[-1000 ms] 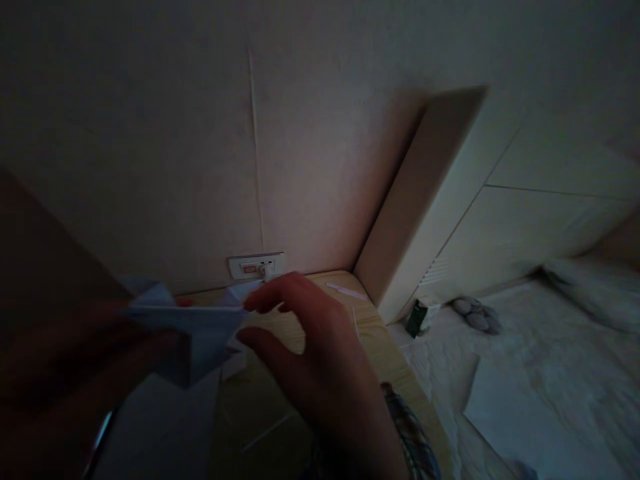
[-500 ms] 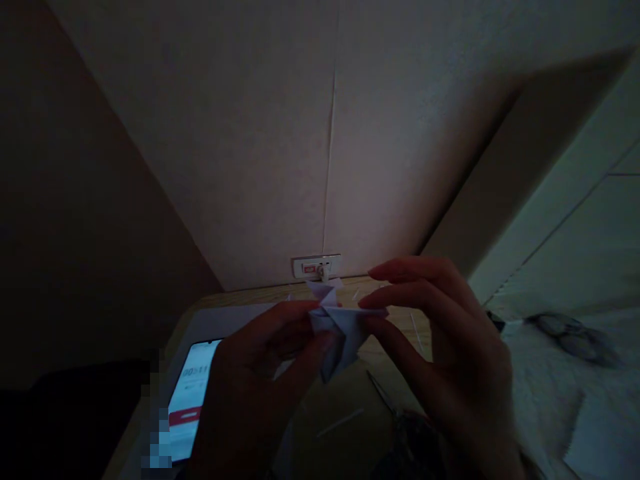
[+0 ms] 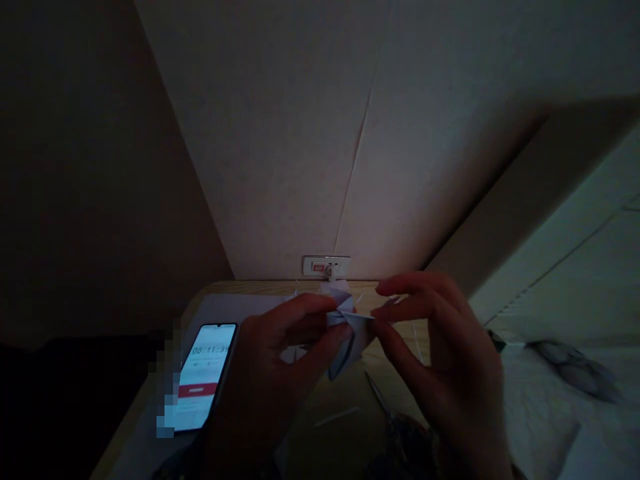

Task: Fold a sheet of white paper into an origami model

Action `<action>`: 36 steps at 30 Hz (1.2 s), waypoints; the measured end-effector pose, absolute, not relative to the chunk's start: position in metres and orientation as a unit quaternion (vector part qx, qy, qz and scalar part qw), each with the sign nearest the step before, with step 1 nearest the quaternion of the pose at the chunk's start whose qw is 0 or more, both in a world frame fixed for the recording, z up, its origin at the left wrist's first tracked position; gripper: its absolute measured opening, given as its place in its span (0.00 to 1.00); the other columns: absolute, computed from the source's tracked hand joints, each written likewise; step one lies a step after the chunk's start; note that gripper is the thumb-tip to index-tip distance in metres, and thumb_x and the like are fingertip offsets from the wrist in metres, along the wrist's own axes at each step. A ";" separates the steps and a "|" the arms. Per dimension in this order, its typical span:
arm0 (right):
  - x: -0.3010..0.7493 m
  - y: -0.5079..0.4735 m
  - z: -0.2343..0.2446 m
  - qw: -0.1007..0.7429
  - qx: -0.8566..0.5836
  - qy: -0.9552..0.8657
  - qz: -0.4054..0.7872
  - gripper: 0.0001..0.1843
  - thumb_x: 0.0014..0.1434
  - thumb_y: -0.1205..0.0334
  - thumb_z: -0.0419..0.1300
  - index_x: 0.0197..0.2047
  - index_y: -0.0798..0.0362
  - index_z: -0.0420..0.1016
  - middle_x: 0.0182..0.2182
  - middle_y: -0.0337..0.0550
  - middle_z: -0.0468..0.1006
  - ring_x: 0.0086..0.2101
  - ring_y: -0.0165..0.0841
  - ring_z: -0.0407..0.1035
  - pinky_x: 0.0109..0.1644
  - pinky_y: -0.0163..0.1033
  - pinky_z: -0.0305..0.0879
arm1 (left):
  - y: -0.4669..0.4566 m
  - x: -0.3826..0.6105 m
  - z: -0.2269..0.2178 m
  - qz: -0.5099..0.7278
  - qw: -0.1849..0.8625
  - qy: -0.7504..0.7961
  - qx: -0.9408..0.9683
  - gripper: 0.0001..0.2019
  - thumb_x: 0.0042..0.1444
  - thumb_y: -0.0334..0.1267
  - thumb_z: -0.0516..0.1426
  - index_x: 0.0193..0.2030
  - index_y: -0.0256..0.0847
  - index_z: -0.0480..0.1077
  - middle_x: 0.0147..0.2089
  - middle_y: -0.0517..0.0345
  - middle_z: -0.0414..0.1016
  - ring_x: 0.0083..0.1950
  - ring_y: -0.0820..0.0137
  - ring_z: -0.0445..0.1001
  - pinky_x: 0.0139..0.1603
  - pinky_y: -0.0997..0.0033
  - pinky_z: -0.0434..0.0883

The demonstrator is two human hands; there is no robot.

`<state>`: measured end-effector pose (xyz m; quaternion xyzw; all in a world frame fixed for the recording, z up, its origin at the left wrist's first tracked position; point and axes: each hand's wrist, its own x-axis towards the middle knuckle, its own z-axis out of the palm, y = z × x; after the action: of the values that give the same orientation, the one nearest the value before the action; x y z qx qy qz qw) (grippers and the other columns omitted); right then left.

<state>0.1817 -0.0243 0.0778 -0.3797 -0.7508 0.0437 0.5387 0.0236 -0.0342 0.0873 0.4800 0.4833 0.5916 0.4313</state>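
Observation:
A small piece of folded white paper, with pointed flaps, is held up between both hands above the wooden table. My left hand pinches its left side between thumb and forefinger. With thumb and fingertip, my right hand grips a pointed flap at the paper's right. The other right fingers are bent above it. Below the paper lies a pair of scissors, blades pointing away and handles in shadow. Part of the fold is hidden behind the left fingers.
A lit phone showing a timer lies at the left on a pale sheet. Thin paper strips are scattered about. A wall socket with a plug sits behind the table. Eyeglasses rest on pale fabric at the right.
The camera view has shifted and tilted slightly, so the phone shows more fully. Both hands keep hold of the folded paper, which has turned slightly.

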 end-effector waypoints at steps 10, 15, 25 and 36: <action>0.180 -0.031 0.076 0.503 -0.360 -0.785 -0.014 0.10 0.60 0.74 0.61 0.37 0.48 0.71 0.43 0.39 0.73 0.40 0.30 0.73 0.39 0.35 0.73 | -0.035 0.024 0.086 0.580 0.457 0.479 0.474 0.05 0.47 0.32 0.63 0.24 0.46 0.73 0.24 0.69 0.82 0.28 0.71 0.82 0.26 0.80 0.76; 0.184 -0.025 0.074 0.505 -0.341 -0.792 -0.038 0.11 0.59 0.75 0.61 0.38 0.47 0.72 0.42 0.41 0.75 0.40 0.34 0.74 0.39 0.40 0.74 | -0.034 0.024 0.086 0.596 0.453 0.453 0.485 0.08 0.47 0.28 0.64 0.28 0.49 0.78 0.29 0.71 0.84 0.33 0.72 0.84 0.35 0.80 0.79; 0.182 -0.029 0.071 0.559 -0.322 -0.764 0.005 0.15 0.57 0.78 0.63 0.36 0.44 0.75 0.41 0.37 0.77 0.40 0.33 0.75 0.38 0.39 0.75 | -0.037 0.021 0.083 0.617 0.433 0.440 0.488 0.07 0.45 0.30 0.65 0.23 0.49 0.78 0.21 0.70 0.80 0.24 0.76 0.79 0.28 0.81 0.73; 0.182 -0.024 0.065 0.591 -0.363 -0.718 0.053 0.12 0.59 0.71 0.65 0.42 0.43 0.77 0.39 0.38 0.82 0.38 0.37 0.77 0.39 0.43 0.78 | -0.035 0.020 0.086 0.580 0.516 0.429 0.463 0.04 0.45 0.32 0.67 0.29 0.46 0.79 0.31 0.66 0.85 0.35 0.70 0.84 0.38 0.77 0.79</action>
<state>0.1818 -0.0235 0.0647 -0.3631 -0.7180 0.0532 0.5914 0.0205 -0.0355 0.0864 0.4629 0.4286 0.5796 0.5159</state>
